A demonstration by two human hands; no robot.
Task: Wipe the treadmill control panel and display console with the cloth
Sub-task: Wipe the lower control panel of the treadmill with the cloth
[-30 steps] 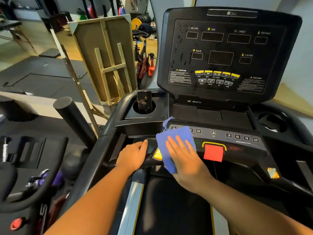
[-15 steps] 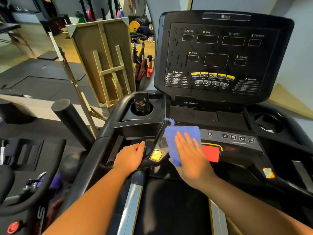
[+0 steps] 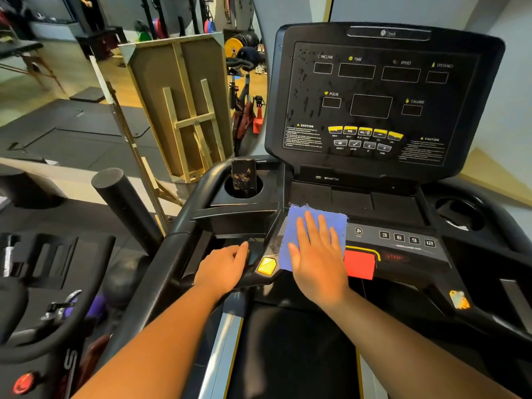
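We count two hands, the left hand (image 3: 223,267) and the right hand (image 3: 318,256), and one blue cloth (image 3: 292,240). We also count one phone (image 3: 244,177), one red stop button (image 3: 359,264) and two cup holders (image 3: 460,214).

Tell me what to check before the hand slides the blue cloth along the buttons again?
1. Right hand flat on the blue cloth, fingers straight: ok.
2. Cloth lying on the control panel: ok.
3. Left hand steadying on the handlebar: ok.
4. Red stop button beside the cloth, easy to bump: not ok.
5. Display console free of spots: not ok, specks on its left side.
6. Cloth damp enough: cannot tell.
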